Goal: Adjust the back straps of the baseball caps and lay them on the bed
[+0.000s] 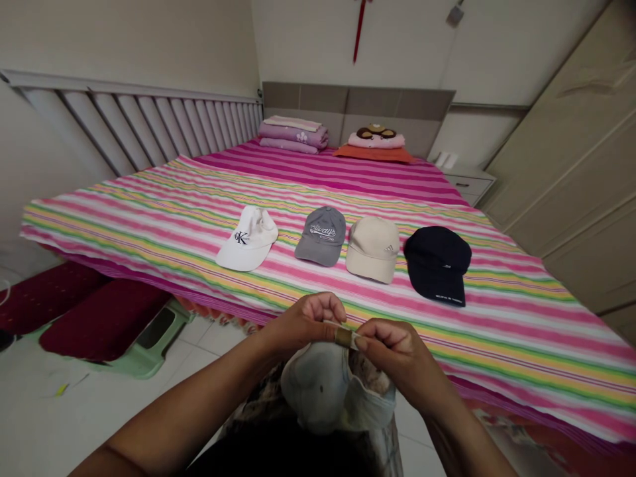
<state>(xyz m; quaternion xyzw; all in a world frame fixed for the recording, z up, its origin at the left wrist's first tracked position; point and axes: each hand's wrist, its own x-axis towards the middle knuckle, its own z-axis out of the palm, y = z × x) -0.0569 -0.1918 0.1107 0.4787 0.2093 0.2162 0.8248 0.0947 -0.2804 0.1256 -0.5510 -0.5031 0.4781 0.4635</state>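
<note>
A pale, light-coloured baseball cap (318,384) hangs in front of me at the near edge of the bed, its inside partly showing. My left hand (311,321) pinches one end of the cap's back strap, beside a brownish buckle (342,336). The other side of that strap is gripped between the thumb and fingers of my right hand (397,348). Beyond my hands several caps lie in a row on the bed: a white cap (253,238), a grey cap (321,235), a beige cap (372,248) and a black cap (437,262).
The bed carries a striped sheet (149,225). Folded purple bedding (293,137) and a pink pillow (377,140) sit by the headboard (358,109). Left on the floor stand green stools (149,351) with dark red tops. A nightstand (467,182) and wardrobe (571,179) border the right side.
</note>
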